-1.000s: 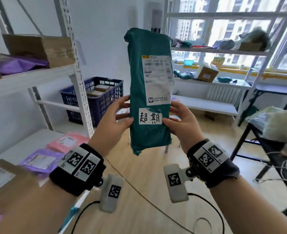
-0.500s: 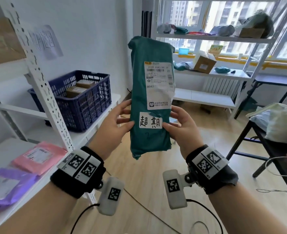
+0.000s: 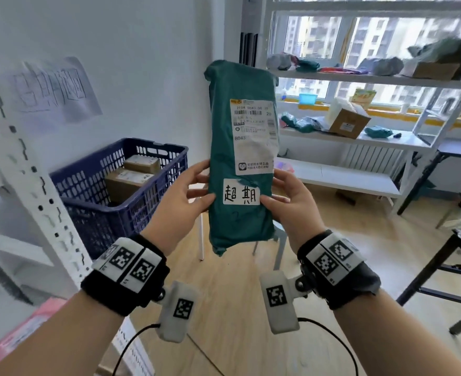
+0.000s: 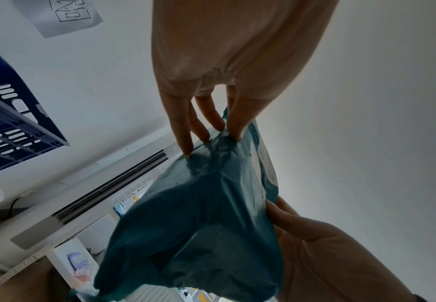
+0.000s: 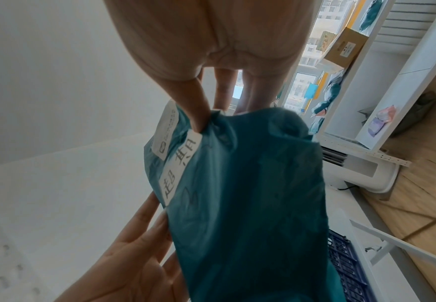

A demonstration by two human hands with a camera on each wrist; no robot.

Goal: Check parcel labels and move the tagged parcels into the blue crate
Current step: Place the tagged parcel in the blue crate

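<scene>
I hold a teal plastic parcel (image 3: 224, 147) upright in front of me, its printed shipping label (image 3: 253, 137) and a white handwritten tag (image 3: 241, 195) facing me. My left hand (image 3: 182, 195) pinches its left edge, thumb in front and fingers behind. My right hand (image 3: 291, 202) pinches the right edge beside the tag. In the left wrist view the parcel (image 4: 199, 224) hangs below my left fingers (image 4: 186, 126). The right wrist view shows the tag (image 5: 180, 169) under my thumb. The blue crate (image 3: 93, 207), holding cardboard boxes (image 3: 129, 180), stands on a shelf to the left.
A white perforated shelf upright (image 3: 34, 202) rises at near left, with a pink mailer (image 3: 23, 335) on the shelf below. A white rack (image 3: 359, 142) by the window carries a cardboard box (image 3: 350, 123) and teal parcels. A dark table frame (image 3: 441, 267) stands right. Wooden floor lies below.
My view has swung left and closer to the blue crate. The parcel stays upright in both hands with the same grip.
</scene>
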